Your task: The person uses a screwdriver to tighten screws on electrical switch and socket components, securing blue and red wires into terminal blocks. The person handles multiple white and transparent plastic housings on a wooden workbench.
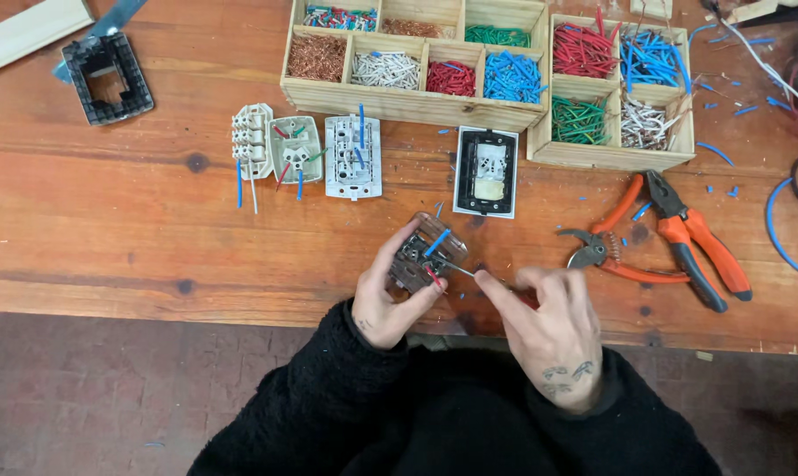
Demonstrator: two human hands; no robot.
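Observation:
My left hand (384, 298) grips a brown switch module (423, 250) above the wooden table's front edge; short blue and red wires stick out of it. My right hand (549, 330) holds a thin screwdriver (459, 269) whose metal tip touches the module's terminals. Black sleeves cover both forearms.
Just behind the module lies a black-framed socket (486, 171). Three white switch parts (306, 154) lie to its left. Wooden compartment boxes (416, 55) of coloured wire pieces stand at the back. Orange pliers and cutters (672, 234) lie right. A black frame (108, 78) sits far left.

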